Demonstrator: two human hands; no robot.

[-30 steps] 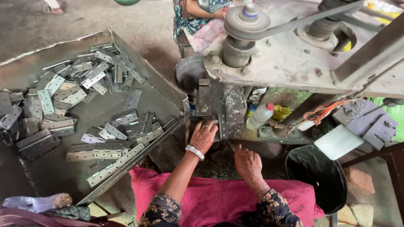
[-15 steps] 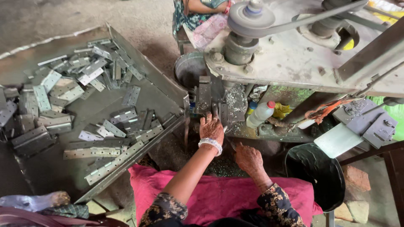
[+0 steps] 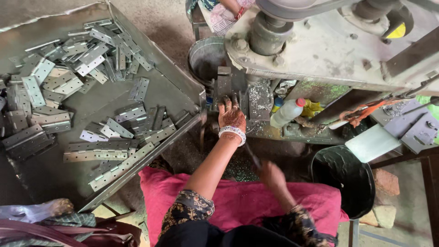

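Left hand [image 3: 232,115] is now reaching further up than a second ago, fingers spread and pressing on the dark metal piece [image 3: 224,89] sitting upright in the press bed under the machine head [image 3: 320,45]. Whether that piece is a hinge blank or part of the die, I cannot tell. Right hand [image 3: 270,176] is now hanging lower, near the lap, and is motion-blurred; it looks closed around a thin dark rod [image 3: 252,158], but I cannot tell the exact grip.

Progress, as a judgement: work is looking well short of finished.
- Metal tray [image 3: 183,89] on the left is holding a big heap of flat hinge plates [image 3: 68,82], many long strips [image 3: 119,167] lying near its front edge. Cannot tell which are done and which are raw.
- Grey bucket [image 3: 206,57] is sitting just behind the press bed; contents are hidden.
- Black bin [image 3: 343,178] on the right is sitting beside the pink cloth [image 3: 238,201] on the lap; inside is too dark to read.
- Metal shavings are lying on the press bed beside a plastic bottle [image 3: 287,112] with a red cap.

Another person's arm [image 3: 228,8] is showing at the top edge, apart from this work.
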